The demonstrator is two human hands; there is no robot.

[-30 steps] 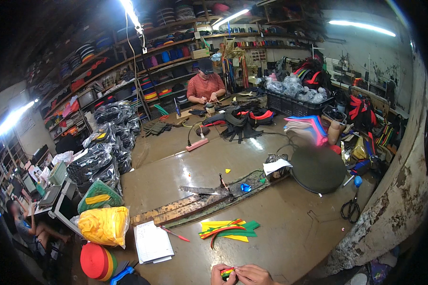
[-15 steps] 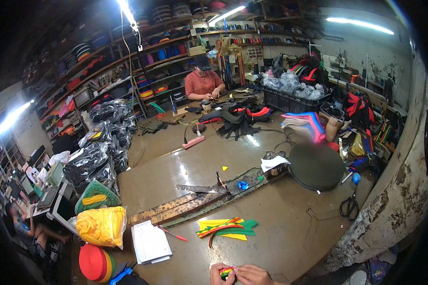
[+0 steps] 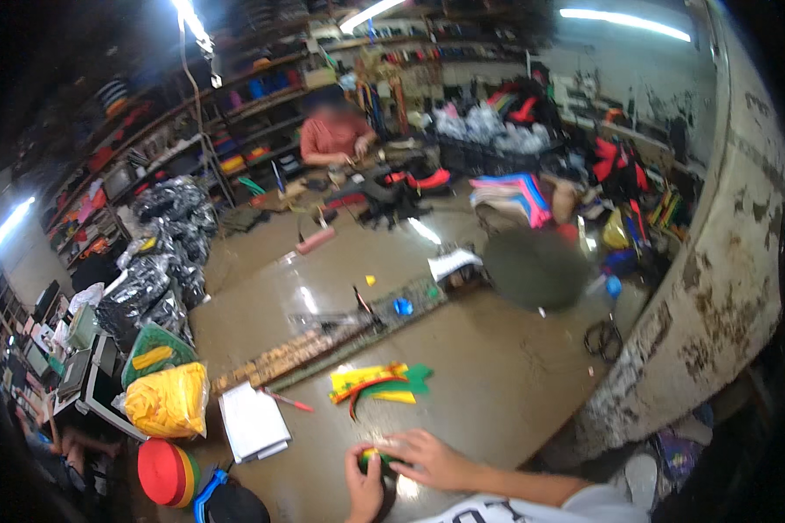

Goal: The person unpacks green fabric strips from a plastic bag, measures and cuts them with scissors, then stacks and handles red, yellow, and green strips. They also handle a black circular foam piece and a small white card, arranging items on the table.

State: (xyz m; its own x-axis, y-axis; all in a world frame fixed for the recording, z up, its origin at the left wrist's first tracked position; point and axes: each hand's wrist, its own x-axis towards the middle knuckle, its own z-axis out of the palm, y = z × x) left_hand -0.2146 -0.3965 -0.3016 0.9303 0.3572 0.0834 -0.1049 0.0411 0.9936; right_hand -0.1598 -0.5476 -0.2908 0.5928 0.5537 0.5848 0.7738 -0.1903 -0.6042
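Observation:
Near the front edge of the table, my left hand (image 3: 365, 490) is closed around a small striped piece (image 3: 372, 455) with yellow and green on it, seemingly fabric. My right hand (image 3: 429, 462) is on its other side, fingers bent onto the same piece. Motion blur and the fingers hide most of its shape. A dark strip shows below, between the hands. Just beyond them lies a pile of yellow, green and red fabric strips (image 3: 379, 382) on the brown table.
A wood-and-metal bar (image 3: 323, 342) crosses the table. White papers (image 3: 253, 423), a red pen (image 3: 290, 402), a bagged yellow bundle (image 3: 167, 401) and a striped roll (image 3: 161, 471) sit at left. Scissors (image 3: 603, 340) and a dark round disc (image 3: 534, 268) lie right. A co-worker (image 3: 336, 135) sits opposite.
Both hands have come further into view, up and to the left, with the striped piece still between them. The view has tilted and shifted, so the table's things sit further left.

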